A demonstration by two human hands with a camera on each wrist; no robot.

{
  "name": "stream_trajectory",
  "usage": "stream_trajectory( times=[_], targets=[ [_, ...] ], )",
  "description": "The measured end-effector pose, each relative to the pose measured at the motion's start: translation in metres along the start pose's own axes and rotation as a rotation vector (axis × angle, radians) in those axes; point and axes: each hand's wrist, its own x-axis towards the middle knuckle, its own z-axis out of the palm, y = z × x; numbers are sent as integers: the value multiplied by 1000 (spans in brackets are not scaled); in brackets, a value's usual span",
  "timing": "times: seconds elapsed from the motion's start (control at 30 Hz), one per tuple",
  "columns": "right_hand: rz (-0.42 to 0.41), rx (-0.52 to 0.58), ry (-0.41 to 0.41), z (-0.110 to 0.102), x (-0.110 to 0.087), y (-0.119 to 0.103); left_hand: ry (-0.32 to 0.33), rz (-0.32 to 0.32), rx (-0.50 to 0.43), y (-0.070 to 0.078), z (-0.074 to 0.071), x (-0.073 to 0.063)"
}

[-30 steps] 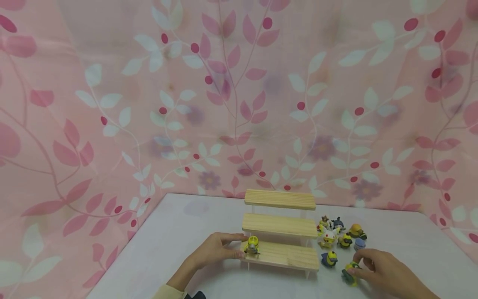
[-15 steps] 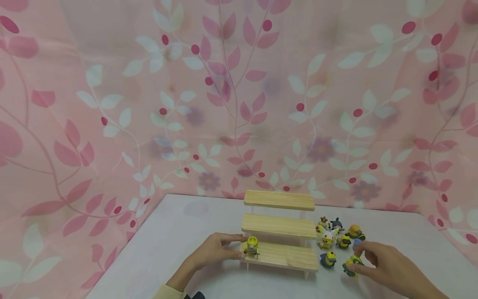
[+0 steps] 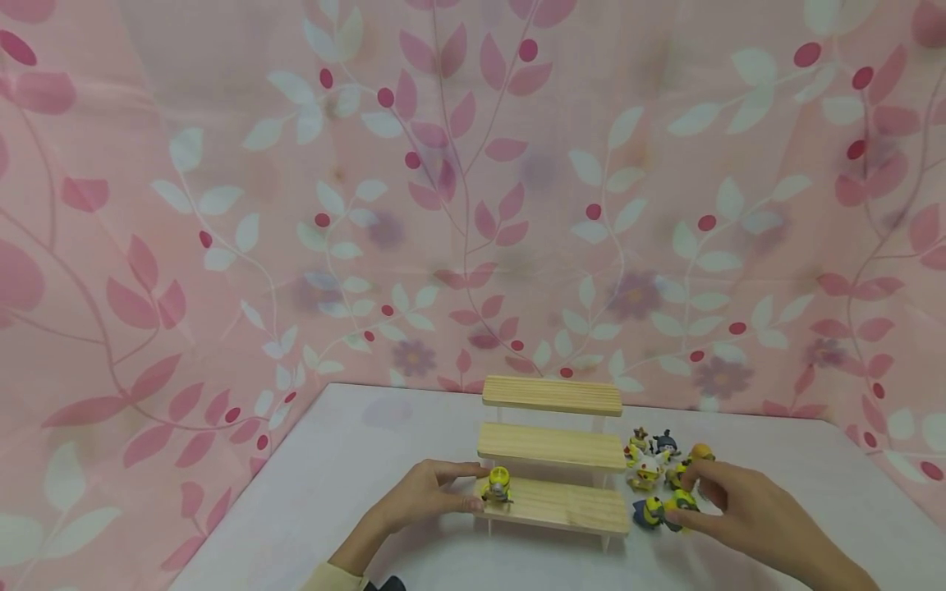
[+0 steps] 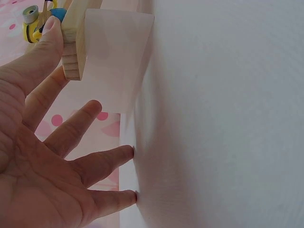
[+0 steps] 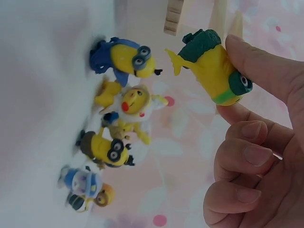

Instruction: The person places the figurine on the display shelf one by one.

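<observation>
My right hand (image 3: pixel 761 521) pinches a yellow minion figurine (image 5: pixel 213 71) with green headwear and green at its base, between thumb and index finger. In the right wrist view it hangs apart from the table, other fingers curled below. Left of it a blue-caped minion figurine (image 5: pixel 126 57) stands on the table. My left hand (image 3: pixel 421 497) is at the left end of a three-tier wooden display shelf (image 3: pixel 569 505). Its thumb and index fingertip rest at the lowest board's end, other fingers spread straight. Another yellow minion figurine (image 3: pixel 499 486) stands on that board, beside the thumb.
Several small figurines cluster right of the shelf, among them a white-hooded yellow one (image 3: pixel 647 469) and a dark-hatted one (image 3: pixel 667 442). The shelf's middle board (image 3: pixel 550 443) and top board (image 3: pixel 553 394) rise behind. A pink floral cloth (image 3: pixel 458 205) hangs behind the white table (image 3: pixel 399 427).
My right hand has lifted the green-and-yellow minion figurine and carried it left and a little away from me, close to the blue-caped figurine. My left hand has stayed put.
</observation>
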Motion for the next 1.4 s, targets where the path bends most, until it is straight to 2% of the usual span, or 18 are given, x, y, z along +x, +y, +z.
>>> stream_trajectory(
  times=[0.17,0.67,0.87,1.23,1.4],
  targets=[
    [-92,17,74,3,7,-8,1,3,-6,-2,0,0],
    [-218,19,176,15,26,-39,7,-7,18,-3,0,0],
    [-285,44,169,19,36,-53,14,-15,27,-2,1,2],
    [-265,38,70,28,52,-74,14,-23,24,-1,0,2],
    [-272,40,50,33,56,-81,14,-25,10,-2,0,1]
  ],
)
